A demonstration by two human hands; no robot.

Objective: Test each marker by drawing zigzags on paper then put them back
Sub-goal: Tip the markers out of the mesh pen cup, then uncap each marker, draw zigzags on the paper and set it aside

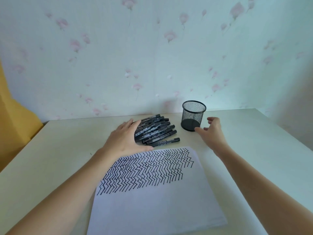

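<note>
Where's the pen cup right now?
In the head view the cup stands empty at the table's back edge, right of the markers, with the right hand just beside it.

Soft, even daylight with a cool tint, faint shadows, slight overall softness, and wide-angle bending at the edges.

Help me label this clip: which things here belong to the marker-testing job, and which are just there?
Part of the job:
pile of black markers, under the left hand
paper with zigzags
mesh pen holder, empty, right hand beside it

Just there:
table
floral wallpaper
yellow thing at left
</note>
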